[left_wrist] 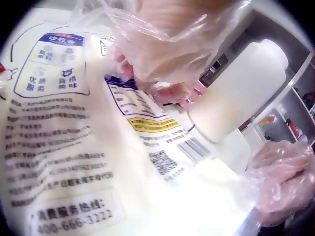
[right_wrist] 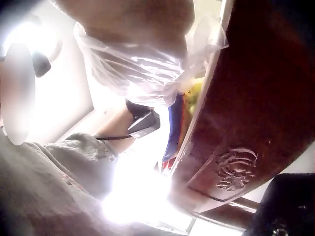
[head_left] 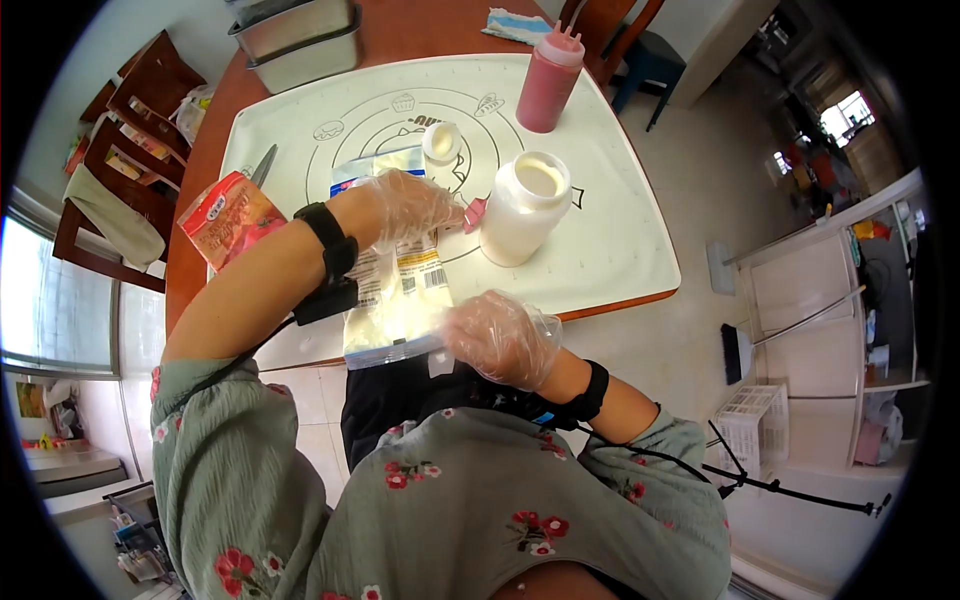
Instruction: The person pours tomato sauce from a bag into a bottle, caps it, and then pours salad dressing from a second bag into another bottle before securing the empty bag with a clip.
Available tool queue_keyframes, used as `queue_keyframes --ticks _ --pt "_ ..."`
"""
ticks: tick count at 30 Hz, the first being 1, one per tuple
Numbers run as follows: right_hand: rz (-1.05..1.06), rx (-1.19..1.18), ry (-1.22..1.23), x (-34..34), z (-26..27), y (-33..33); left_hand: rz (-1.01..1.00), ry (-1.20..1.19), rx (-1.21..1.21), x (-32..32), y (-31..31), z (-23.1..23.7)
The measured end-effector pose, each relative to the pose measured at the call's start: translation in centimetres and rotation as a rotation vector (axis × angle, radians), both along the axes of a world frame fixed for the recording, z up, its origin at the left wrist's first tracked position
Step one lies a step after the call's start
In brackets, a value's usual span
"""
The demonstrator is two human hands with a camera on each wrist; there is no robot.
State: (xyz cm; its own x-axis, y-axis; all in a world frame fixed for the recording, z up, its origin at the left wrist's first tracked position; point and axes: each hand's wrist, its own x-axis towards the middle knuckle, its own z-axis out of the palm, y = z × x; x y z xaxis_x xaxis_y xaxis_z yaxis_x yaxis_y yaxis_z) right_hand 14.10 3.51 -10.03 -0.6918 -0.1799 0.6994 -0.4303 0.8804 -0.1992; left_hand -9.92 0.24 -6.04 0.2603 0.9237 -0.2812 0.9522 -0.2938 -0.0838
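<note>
A large printed bag of salad dressing (head_left: 400, 290) lies over the mat's near edge, its lower end toward the person. My left hand (head_left: 405, 210), in a clear plastic glove, is over its upper part. The left fingers curl around a small pink object (head_left: 474, 214) beside the white squeeze bottle (head_left: 525, 210). That bottle stands uncapped, pale cream inside. My gloved right hand (head_left: 500, 335) is blurred at the bag's lower right corner; in the left wrist view its fingers look bent beside the bag (left_wrist: 142, 162), and I cannot tell whether they grip it.
On the white mat (head_left: 620, 240) stand a red sauce bottle (head_left: 550, 85) and a small white cap (head_left: 441, 143). A red box (head_left: 230, 220) and a metal blade (head_left: 264, 165) lie at left. Stacked metal containers (head_left: 300, 45) and a folded cloth (head_left: 517, 26) are farther back.
</note>
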Motion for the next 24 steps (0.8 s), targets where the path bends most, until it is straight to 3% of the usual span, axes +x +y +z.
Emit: queue_keyframes --ticks 4,7,16,19,24 --pt "0.034 0.020 -0.013 -0.2 1.1 0.4 -0.092 0.093 0.104 -0.4 -0.2 0.0" --pt "0.057 0.062 -0.029 -0.6 1.5 0.6 -0.077 -0.148 0.019 -0.4 -0.4 0.9" --pt "-0.009 0.097 -0.091 -0.4 2.2 -0.2 -0.116 0.147 -0.105 0.1 1.0 0.4" --pt "-0.027 0.096 -0.117 -0.2 1.7 -0.2 -0.228 0.197 0.100 0.3 0.2 0.8" --pt "0.025 0.054 -0.178 0.0 1.2 0.0 -0.137 0.089 0.086 -0.3 -0.1 -0.1"
